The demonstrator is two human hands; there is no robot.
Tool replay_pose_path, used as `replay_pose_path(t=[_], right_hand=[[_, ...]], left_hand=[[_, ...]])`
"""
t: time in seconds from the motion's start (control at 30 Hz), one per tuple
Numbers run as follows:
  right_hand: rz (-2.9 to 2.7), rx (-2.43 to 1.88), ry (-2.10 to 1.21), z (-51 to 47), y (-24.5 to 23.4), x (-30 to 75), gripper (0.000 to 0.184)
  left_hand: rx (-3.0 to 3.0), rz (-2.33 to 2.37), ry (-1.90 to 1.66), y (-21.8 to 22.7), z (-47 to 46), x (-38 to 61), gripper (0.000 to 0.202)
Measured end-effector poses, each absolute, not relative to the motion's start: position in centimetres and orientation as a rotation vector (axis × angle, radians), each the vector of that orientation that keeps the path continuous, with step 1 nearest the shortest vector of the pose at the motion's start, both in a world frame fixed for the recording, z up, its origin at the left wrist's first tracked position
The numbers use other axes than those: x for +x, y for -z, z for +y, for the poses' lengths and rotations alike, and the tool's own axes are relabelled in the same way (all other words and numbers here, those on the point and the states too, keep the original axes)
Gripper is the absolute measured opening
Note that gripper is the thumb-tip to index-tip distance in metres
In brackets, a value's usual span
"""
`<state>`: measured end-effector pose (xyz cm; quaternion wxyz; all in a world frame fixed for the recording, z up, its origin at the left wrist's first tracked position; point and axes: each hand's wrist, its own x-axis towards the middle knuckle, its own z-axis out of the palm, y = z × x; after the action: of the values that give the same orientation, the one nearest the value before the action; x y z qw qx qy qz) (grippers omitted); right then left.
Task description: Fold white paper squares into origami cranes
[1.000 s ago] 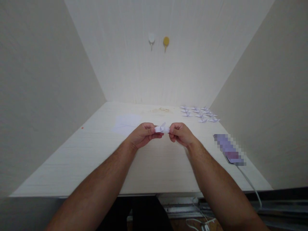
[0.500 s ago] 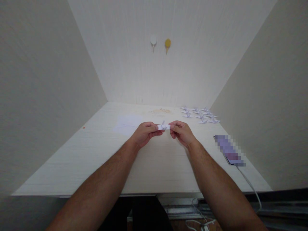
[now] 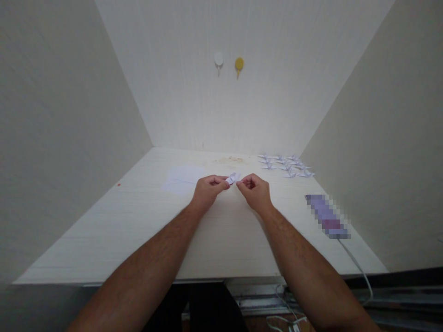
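Note:
Between my two hands is a small white origami crane, held above the middle of the table. My left hand pinches its left end between thumb and fingers. On the other side, the thumb and fingertips of my right hand close on its right part. The crane's finer folds are too small to make out. Several finished-looking white paper cranes stand grouped at the back right of the table. White paper sheets lie flat to the left of my left hand.
A pixelated phone-like device with a white cable lies on the right of the white table. A small orange-red speck is at the left. White and yellow hooks hang on the back wall.
The paper crane has turned and tilted between my hands. My right hand has shifted slightly left, its fingers curled in more. The view has moved a little.

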<state>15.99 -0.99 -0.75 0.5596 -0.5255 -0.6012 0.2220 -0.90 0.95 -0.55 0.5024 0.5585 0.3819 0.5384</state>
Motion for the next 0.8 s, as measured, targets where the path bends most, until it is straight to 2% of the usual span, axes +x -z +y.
replay_pose_path(t=[0.23, 0.4, 0.8], right_hand=[[-1.426, -1.233, -0.439, -1.1, 0.8, 15.9, 0.019], [-1.395, -1.198, -0.543, -1.1, 1.0, 15.9, 0.020], [-1.561, -1.209, -0.453, -1.5, 0.9, 16.0, 0.019]], left_hand=[[1.213, 0.838, -1.272, 1.3, 1.4, -0.6, 0.025], [1.027, 0.724, -1.203, 1.8, 1.7, -0.4, 0.030], [1.117, 0.744, -1.292, 1.4, 1.9, -1.0, 0.038]])
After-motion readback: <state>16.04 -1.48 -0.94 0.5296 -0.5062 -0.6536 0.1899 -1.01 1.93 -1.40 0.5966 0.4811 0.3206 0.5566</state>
